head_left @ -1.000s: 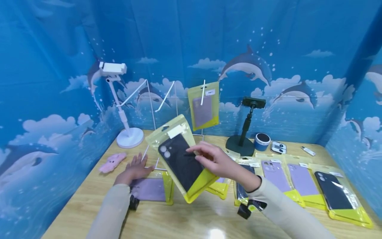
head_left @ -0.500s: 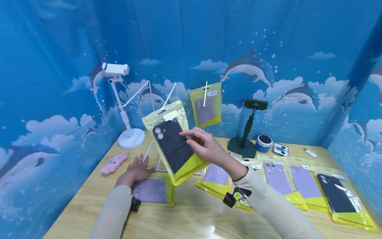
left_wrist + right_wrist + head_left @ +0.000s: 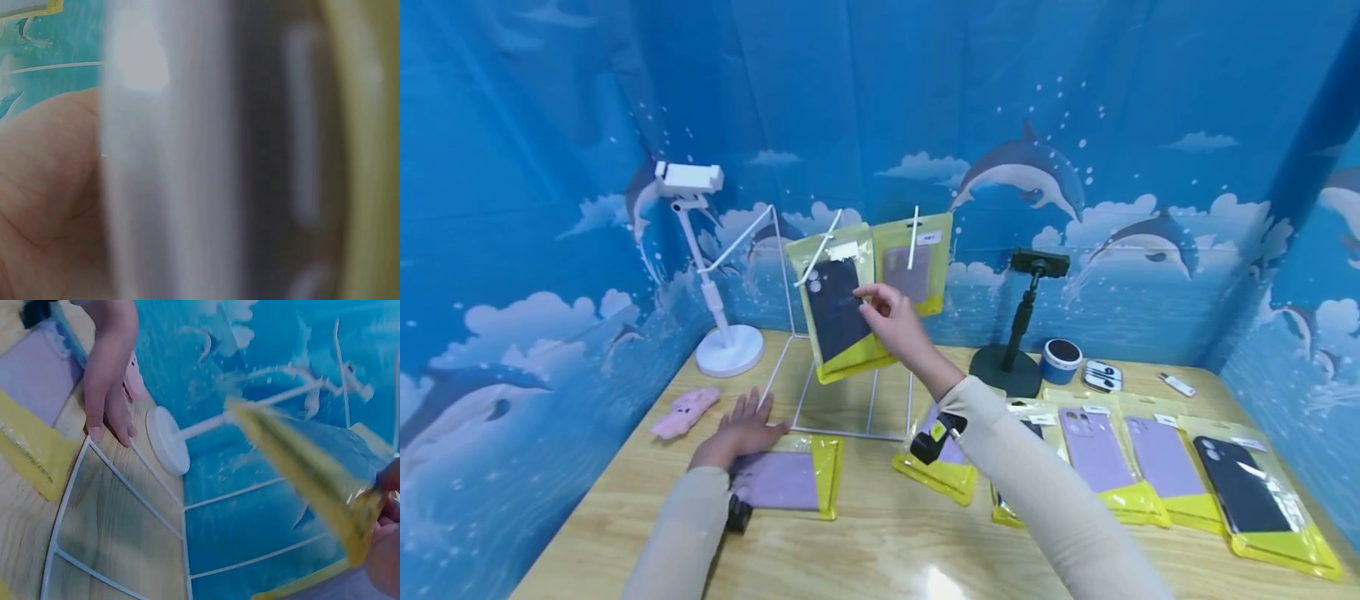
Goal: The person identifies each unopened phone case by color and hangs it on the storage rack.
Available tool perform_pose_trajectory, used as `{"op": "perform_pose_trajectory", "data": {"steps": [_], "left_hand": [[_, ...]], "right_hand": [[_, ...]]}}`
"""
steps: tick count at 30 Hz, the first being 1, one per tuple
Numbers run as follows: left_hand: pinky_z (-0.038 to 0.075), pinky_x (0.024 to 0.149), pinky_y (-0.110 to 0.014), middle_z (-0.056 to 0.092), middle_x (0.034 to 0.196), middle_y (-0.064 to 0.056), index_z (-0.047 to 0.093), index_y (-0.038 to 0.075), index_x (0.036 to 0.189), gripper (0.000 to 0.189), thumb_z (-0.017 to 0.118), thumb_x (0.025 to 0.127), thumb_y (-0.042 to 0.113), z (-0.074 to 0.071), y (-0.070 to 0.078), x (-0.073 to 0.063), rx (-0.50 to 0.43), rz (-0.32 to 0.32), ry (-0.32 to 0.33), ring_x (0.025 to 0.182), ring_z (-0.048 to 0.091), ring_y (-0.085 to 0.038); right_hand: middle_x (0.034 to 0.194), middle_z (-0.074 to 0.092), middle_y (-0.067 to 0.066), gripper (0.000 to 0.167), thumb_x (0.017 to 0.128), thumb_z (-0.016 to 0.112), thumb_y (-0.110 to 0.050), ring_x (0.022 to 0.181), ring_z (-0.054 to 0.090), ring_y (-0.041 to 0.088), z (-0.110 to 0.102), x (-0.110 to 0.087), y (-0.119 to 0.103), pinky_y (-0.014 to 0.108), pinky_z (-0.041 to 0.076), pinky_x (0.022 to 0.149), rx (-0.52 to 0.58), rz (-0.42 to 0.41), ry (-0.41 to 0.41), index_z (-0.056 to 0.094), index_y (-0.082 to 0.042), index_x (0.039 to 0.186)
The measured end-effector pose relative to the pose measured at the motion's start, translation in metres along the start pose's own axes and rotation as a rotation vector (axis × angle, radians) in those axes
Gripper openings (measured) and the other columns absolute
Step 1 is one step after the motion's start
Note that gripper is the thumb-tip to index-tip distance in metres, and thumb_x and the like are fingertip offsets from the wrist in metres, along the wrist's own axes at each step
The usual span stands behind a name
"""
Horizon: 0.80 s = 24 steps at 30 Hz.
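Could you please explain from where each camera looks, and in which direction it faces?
Head: worn on the head, facing forward and down at the white rack and blue curtain; left hand, right hand and sleeves show.
Left wrist: on that wrist, facing a blurred surface, too close to identify; part of the left hand shows at lower left.
Right wrist: on that wrist, looking past the dark-case packet across the rack; both hands show.
Shared by head and right wrist: rack, packet, white stand, both hands.
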<state>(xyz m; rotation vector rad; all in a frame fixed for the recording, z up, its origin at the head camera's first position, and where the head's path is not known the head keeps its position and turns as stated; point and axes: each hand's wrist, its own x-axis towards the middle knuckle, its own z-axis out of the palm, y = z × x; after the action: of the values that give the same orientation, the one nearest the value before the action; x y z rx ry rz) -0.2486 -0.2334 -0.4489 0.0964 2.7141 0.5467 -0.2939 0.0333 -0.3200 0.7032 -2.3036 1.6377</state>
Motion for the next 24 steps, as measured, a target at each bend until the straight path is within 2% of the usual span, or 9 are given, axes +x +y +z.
{"op": "perform_pose_trajectory", "data": {"steps": [3,6,10,15,20,24], "left_hand": [[-0.003,0.106,-0.067,-0.009,0.152,-0.030,0.009,-0.004,0.149,0.079,0.038,0.098,0.049,0.002,0.000,0.000,-0.005,0.006,0.005,0.138,-0.010,-0.049],[-0.003,0.106,-0.067,-0.009,0.152,-0.030,0.009,-0.004,0.149,0.078,0.038,0.098,0.048,0.004,0.000,0.000,-0.019,0.014,0.010,0.138,-0.010,-0.048],[-0.004,0.106,-0.067,-0.010,0.152,-0.029,0.009,-0.003,0.149,0.078,0.038,0.098,0.048,0.005,0.001,0.000,-0.029,0.014,0.007,0.138,-0.011,-0.048],[-0.005,0.107,-0.066,-0.010,0.152,-0.029,0.008,-0.003,0.149,0.078,0.038,0.098,0.047,0.003,0.002,-0.001,-0.035,0.006,0.005,0.138,-0.012,-0.048],[-0.005,0.107,-0.066,-0.010,0.152,-0.029,0.008,-0.004,0.149,0.079,0.038,0.097,0.047,0.002,0.001,-0.002,-0.033,0.003,0.002,0.138,-0.012,-0.048],[-0.005,0.107,-0.066,-0.011,0.152,-0.029,0.008,-0.003,0.149,0.079,0.038,0.097,0.048,0.001,-0.002,-0.001,-0.034,0.002,0.000,0.138,-0.012,-0.048]], "right_hand": [[0.081,0.048,0.005,0.024,0.089,0.057,0.000,0.073,0.046,0.016,0.006,0.011,0.009,0.023,0.040,0.065,-0.071,0.026,0.055,0.064,0.000,0.113],[0.088,0.050,0.010,0.034,0.085,0.058,0.004,0.083,0.052,0.022,0.008,0.017,0.014,0.026,0.048,0.076,-0.134,0.037,0.066,0.061,0.000,0.119],[0.100,0.053,0.018,0.046,0.081,0.057,0.007,0.098,0.056,0.032,0.004,0.015,0.019,0.033,0.051,0.089,-0.151,0.075,0.022,0.055,0.003,0.127],[0.105,0.055,0.024,0.039,0.081,0.058,0.009,0.102,0.058,0.037,-0.005,0.001,0.032,0.038,0.049,0.092,-0.090,0.111,-0.034,0.056,0.008,0.121],[0.105,0.060,0.021,0.029,0.085,0.061,0.006,0.099,0.060,0.034,-0.006,-0.024,0.044,0.037,0.050,0.088,-0.078,0.124,-0.140,0.059,0.009,0.114],[0.103,0.064,0.020,0.027,0.085,0.063,0.002,0.094,0.062,0.030,0.006,-0.051,0.045,0.031,0.052,0.083,-0.099,0.112,-0.307,0.061,0.009,0.111]]}}
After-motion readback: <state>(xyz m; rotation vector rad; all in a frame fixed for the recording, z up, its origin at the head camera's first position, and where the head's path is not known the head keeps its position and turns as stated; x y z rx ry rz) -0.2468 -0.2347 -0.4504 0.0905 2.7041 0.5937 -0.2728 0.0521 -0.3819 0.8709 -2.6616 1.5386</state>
